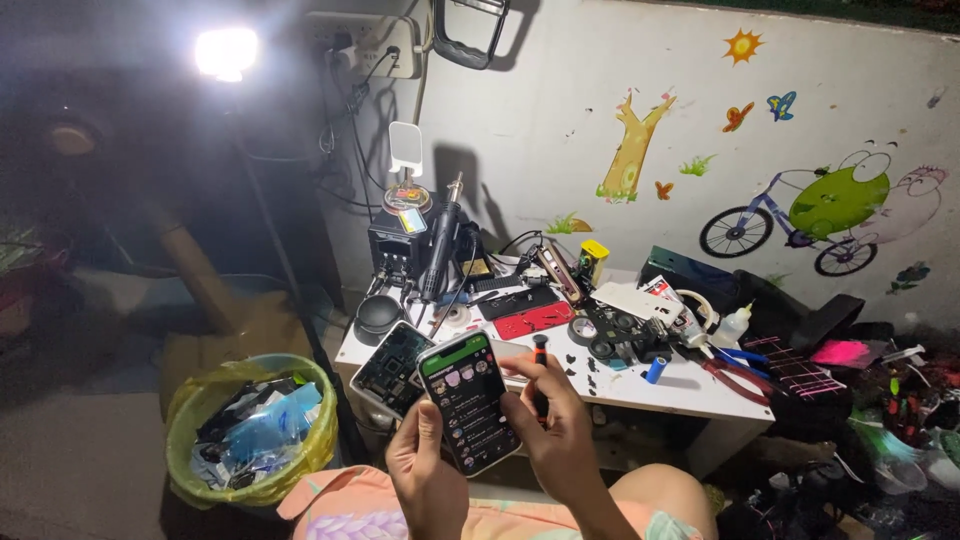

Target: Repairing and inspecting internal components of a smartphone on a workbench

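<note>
Head camera looks down, and everything reads off the phone (468, 400), lit with a green-topped list and held over the near edge of the white bench (690, 385). Far left of the phone sits a bin lined with yellow plastic (250, 425); just left, an opened device (392, 368) lies circuit-side up. Left hand (425, 475) cradles the phone from below, fingers wrapped on its edge. Right of the phone, the right hand (555, 430) pinches a black screwdriver with a red tip (540, 375) upright while touching the screen. I judge this a checking step; the next move calls for a steady grip on both. Further right lies a red panel (533, 320).
</note>
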